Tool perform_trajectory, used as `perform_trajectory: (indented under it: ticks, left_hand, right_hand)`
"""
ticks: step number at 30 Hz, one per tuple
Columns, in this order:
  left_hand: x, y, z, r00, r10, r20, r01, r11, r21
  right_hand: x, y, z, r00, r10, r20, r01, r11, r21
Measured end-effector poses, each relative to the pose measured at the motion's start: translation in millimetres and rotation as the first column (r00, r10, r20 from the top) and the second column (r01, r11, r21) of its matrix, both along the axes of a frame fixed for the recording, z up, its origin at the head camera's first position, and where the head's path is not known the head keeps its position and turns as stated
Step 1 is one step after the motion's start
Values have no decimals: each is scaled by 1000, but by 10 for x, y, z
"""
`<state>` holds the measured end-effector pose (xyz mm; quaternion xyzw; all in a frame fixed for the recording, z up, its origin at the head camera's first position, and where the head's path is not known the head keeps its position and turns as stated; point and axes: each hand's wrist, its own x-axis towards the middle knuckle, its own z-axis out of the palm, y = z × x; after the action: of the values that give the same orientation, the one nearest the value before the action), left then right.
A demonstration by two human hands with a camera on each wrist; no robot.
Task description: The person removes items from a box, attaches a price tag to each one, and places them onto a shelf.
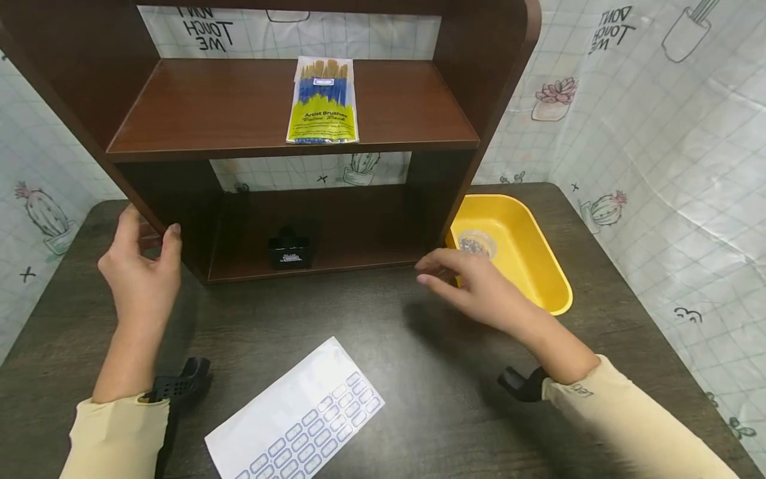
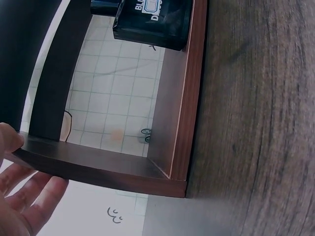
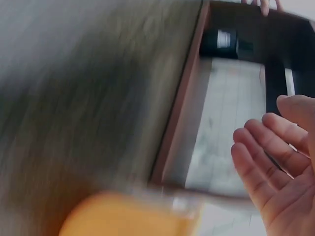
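A dark brown wooden shelf unit [image 1: 239, 126] stands on the table. My left hand [image 1: 140, 273] grips its left side panel, and in the left wrist view the thumb and fingers [image 2: 51, 196] lie on opposite sides of that panel. Near the unit's lower right front corner, my right hand [image 1: 473, 283] hovers with relaxed, slightly bent fingers and holds nothing; the palm shows in the right wrist view. A pack of artist brushes [image 1: 323, 110] leans on the middle shelf. On the bottom shelf sits a black bottle [image 1: 290, 256] with a small white label.
A yellow tray [image 1: 553, 283] stands right of the unit, partly behind my right hand, with a small clear round container [image 1: 479, 243] in it. In front lies a white sheet of blue-bordered labels [image 1: 299, 412]. Patterned sheeting [image 1: 676, 186] surrounds the table.
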<state>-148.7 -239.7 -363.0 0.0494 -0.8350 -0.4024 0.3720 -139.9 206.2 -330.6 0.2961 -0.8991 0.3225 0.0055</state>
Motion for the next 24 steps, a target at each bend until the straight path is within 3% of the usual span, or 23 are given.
perform_trajectory:
  ticks: [3, 9, 16, 24]
  left_hand:
    - [-7, 4, -1, 1000, -1, -10, 1, 1000, 6]
    - [-6, 11, 8, 1000, 4, -17, -4, 1000, 5]
    - [4, 2, 1, 1000, 4, -7, -4, 1000, 2]
    - [3, -9, 2, 1000, -3, -12, 3, 1000, -1]
  right_hand:
    - [-70, 306, 64, 996, -78, -37, 79, 997, 14]
    - [-277, 783, 127, 969, -237, 67, 228, 966, 122]
    - [-533, 951, -1, 931, -254, 264, 207, 959, 191]
    - [-686, 953, -118, 885, -303, 354, 209, 937, 280]
